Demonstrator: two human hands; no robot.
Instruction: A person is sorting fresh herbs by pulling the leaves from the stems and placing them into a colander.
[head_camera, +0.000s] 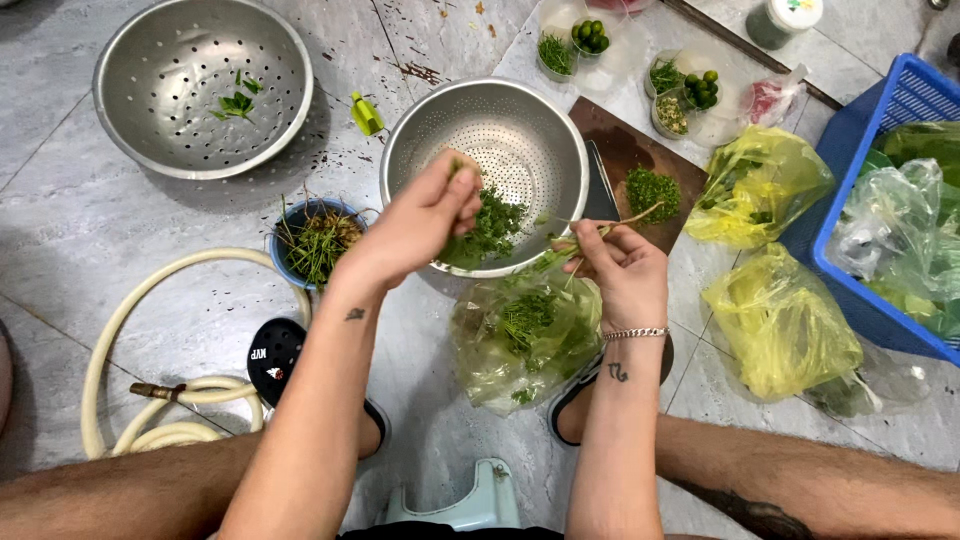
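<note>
A thin sprig of green herb (600, 228), pale at the stem and leafy toward its left end, lies across the fingers of the right hand (622, 268), which are curled shut around the stalks just past the rim of the near colander (487, 172). The left hand (425, 220) reaches over that colander with thumb and fingertips pinched together on a small tuft of leaves, though the pinch is partly hidden by the knuckles, so how much it holds is hard to judge. Below its fingers a loose heap of plucked leaves (485, 232) sits against the colander's perforated, dull steel wall. Under both wrists a clear plastic bag (525, 335), crumpled and glossy, holds more of the feathery herb. To the left, a small blue bowl (312, 240) is packed with wiry stems and roots, and beyond it a second steel colander (203, 85) carries only a few leaves. A cream-coloured hose (150, 395) loops on the grey tiled floor (60, 200). To the right lie a dark wooden cutting board (625, 150) with a mound of chopped herb, two yellow plastic bags (780, 325), and a blue plastic crate (900, 110) stuffed with bagged greens.
</note>
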